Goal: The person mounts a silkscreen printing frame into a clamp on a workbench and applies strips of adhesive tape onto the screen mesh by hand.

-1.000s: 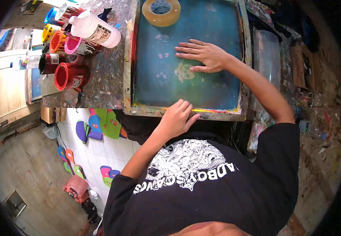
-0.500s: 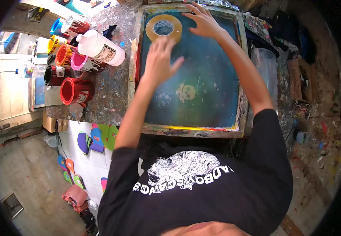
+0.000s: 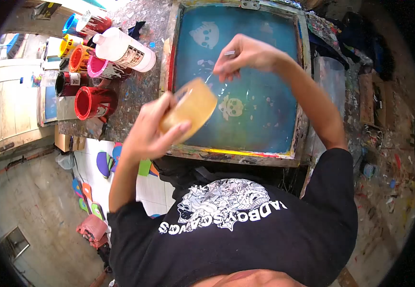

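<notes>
My left hand (image 3: 152,126) is wrapped round a wide roll of clear tan tape (image 3: 191,109), tilted over the near left part of a framed blue screen (image 3: 265,124). Above the middle of the screen, my right hand (image 3: 238,57) is closed, with a small grey thing showing between its fingers. A thin shiny strip, seemingly tape, runs between the roll and those fingers. Pale face-like motifs (image 3: 231,107) show on the screen mesh. The frame's wooden near edge (image 3: 236,155) carries yellow and red paint.
Open paint cans, among them a red one (image 3: 95,103) and a pink one (image 3: 103,66), stand on the stained table (image 3: 133,98) at the left. A white bottle (image 3: 125,49) leans over them. Right of the screen lies a clear plastic cylinder (image 3: 330,81).
My left hand has picked the tape roll up off the screen and brought it nearer. My right hand, earlier spread on the screen and then at its far edge, is now closed near the roll.
</notes>
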The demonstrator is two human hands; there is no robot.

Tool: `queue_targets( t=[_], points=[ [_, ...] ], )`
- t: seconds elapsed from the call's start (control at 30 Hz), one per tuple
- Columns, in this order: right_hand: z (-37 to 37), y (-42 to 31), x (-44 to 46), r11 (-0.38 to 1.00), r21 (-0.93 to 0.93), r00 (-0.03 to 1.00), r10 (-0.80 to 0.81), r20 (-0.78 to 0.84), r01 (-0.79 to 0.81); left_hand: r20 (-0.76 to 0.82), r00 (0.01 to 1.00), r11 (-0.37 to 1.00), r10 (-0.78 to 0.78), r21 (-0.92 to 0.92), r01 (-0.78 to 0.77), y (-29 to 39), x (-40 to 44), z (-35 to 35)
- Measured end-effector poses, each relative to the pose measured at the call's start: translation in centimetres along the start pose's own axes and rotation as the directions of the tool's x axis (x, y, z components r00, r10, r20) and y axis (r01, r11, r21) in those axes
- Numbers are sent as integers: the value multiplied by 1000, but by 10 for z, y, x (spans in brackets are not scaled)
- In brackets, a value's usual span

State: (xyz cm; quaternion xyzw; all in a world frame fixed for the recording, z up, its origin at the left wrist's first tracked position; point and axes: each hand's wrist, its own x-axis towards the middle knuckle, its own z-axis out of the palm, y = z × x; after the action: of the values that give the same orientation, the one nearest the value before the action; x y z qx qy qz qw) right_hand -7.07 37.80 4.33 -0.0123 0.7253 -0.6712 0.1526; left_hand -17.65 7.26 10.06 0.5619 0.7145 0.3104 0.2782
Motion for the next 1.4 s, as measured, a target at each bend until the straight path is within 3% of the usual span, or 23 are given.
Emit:
queue_targets(
  t=[0.07, 0.13, 0.2, 0.27, 0.3, 0.37, 0.43, 0.47, 0.5, 0.53, 0.57, 0.63, 0.77, 0.83, 0.93, 1.03, 1.07, 1.13, 1.17, 1.23, 1.27, 1.33, 1.4],
  points=[
    [5, 4, -2, 999, 44, 1000, 15, -4, -14, 6, 954, 920, -299, -263, 290, 24, -32, 11],
    [-5, 10, -4, 997, 72, 1000, 23, 1, -23, 30, 850, 779, -527, -383, 496, 32, -54, 19],
    [-35, 29, -18, 995, -103, 978, -13, -208, -9, 121, 731, 712, -672, -168, 682, 22, -64, 10],
    [-51, 24, -51, 988, -153, 975, -17, -223, -18, 175, 647, 664, -742, 55, 746, 25, -65, -3],
    [-44, 13, -71, 988, -154, 965, -26, -263, -15, 164, 649, 663, -743, 46, 747, 33, -68, -6],
    [-11, -14, -125, 990, -139, 917, -48, -397, -9, -169, 944, 864, -284, 381, 328, 57, -82, -12],
    [30, -31, -187, 997, -44, 795, -74, -601, 60, -341, 934, 869, -107, 424, 254, 98, -80, -23],
    [48, -36, -215, 984, -133, 756, -177, -631, 120, -341, 934, 873, -107, 418, 253, 109, -86, -34],
    [60, -29, -240, 910, -272, 714, -413, -566, 312, -236, 970, 812, 55, 575, 94, 116, -94, -48],
    [81, -36, -255, 878, -333, 645, -478, -596, 343, -104, 974, 709, 200, 701, -70, 123, -100, -58],
    [101, -42, -268, 841, -397, 569, -541, -619, 367, -104, 973, 709, 206, 701, -76, 129, -105, -65],
    [126, -38, -298, 774, -512, 390, -632, -670, 374, 124, 840, 526, 528, 729, -439, 141, -111, -76],
    [143, -25, -368, 699, -573, 328, -711, -622, 428, 24, 901, 616, 433, 722, -315, 180, -126, -68],
    [151, -21, -388, 709, -518, 347, -694, -631, 478, 122, 806, 493, 579, 735, -466, 183, -120, -70],
    [150, -34, -385, 665, -555, 340, -740, -580, 500, 114, 812, 495, 572, 741, -453, 190, -122, -68],
    [155, 2, -363, 841, -466, 377, -540, -752, 276, 103, 832, 528, 546, 729, -436, 194, -121, -67],
    [155, 1, -311, 861, -484, 402, -504, -765, 158, 94, 829, 532, 551, 726, -436, 191, -118, -67],
    [157, 51, -281, 961, 0, 476, -137, -869, 276, 83, 805, 546, 588, 694, -470, 187, -115, -71],
    [148, 47, -278, 960, -11, 489, -152, -859, 280, 66, 809, 546, 585, 706, -452, 188, -118, -69],
    [151, 38, -287, 996, -5, 490, 41, -871, -92, -81, 913, 698, 401, 673, -246, 184, -117, -64],
    [150, 28, -295, 995, 12, 486, 58, -872, -97, -117, 938, 738, 327, 652, -176, 181, -111, -61],
    [135, -20, -297, 835, -203, 414, 33, -910, -511, -208, 828, 710, 521, 644, -285, 124, -53, -54],
    [131, -56, -295, 771, -280, 445, 5, -895, -572, -260, 669, 618, 697, 690, -376, 58, 28, -40]
  ],
)
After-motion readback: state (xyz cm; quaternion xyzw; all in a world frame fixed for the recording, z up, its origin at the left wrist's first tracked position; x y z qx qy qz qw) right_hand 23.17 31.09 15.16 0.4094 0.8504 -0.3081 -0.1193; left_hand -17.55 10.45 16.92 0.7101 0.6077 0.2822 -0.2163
